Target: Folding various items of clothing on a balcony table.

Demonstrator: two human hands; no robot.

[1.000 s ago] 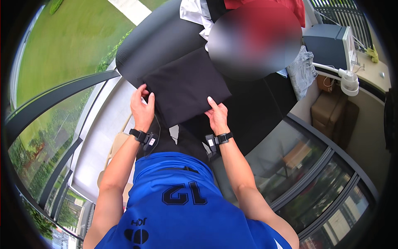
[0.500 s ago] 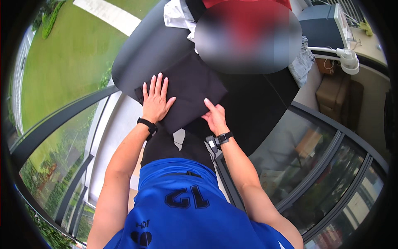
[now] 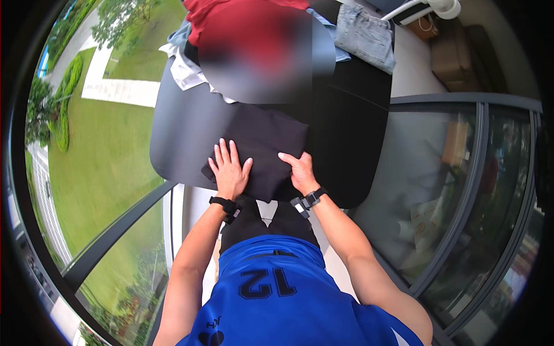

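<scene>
A folded black garment (image 3: 266, 130) lies on the near part of a black table (image 3: 352, 138), with one corner pointing towards me at the front edge. My left hand (image 3: 232, 174) rests palm down on its left side, fingers stretched out and slightly spread. At the right edge of the cloth, my right hand (image 3: 301, 172) has its thumb on top and its other fingers curled at the edge, pinching the fabric. What kind of garment it is cannot be made out. Both wrists wear black bands with small devices.
Beyond the garment is a heap with red cloth (image 3: 202, 20) and white cloth (image 3: 187, 69), its middle blurred out. Folded light-blue jeans (image 3: 365, 39) lie at the far right, near a white lamp (image 3: 443, 8). Glass panels (image 3: 433, 196) border the right; a dark railing (image 3: 115, 242) runs left.
The whole view has swung, so the table and far heap appear shifted left. Both hands keep nearly the same places on the black garment; its outline looks slightly turned.
</scene>
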